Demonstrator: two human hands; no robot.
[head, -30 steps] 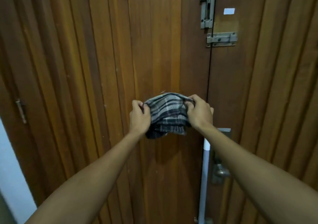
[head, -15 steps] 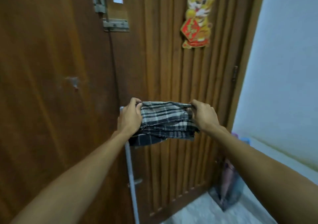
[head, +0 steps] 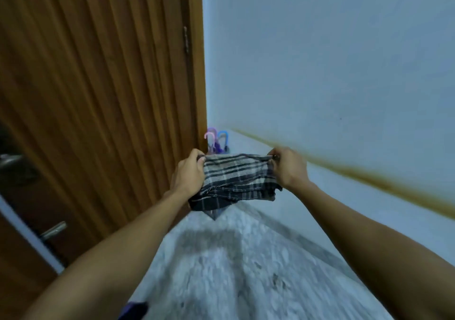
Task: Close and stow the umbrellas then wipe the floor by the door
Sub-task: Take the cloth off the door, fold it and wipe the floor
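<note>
The left hand (head: 188, 172) and the right hand (head: 288, 167) are holding a plaid cloth (head: 236, 180) stretched between them in the air, above the floor (head: 234, 265) and not touching it. Each hand's fingers are pinching shut on a top corner of the cloth, the left at its left edge, the right at its right edge, and the rest of the cloth is hanging down in loose folds below the hands. The umbrellas (head: 216, 142) are standing closed in the far corner, where the wooden door (head: 98, 86) is meeting the pale wall (head: 320, 61); their curved handles, pink, purple and blue, are showing just above the cloth. The floor is looking speckled and blurred. A metal handle (head: 54, 230) is sticking out low on the left.
</note>
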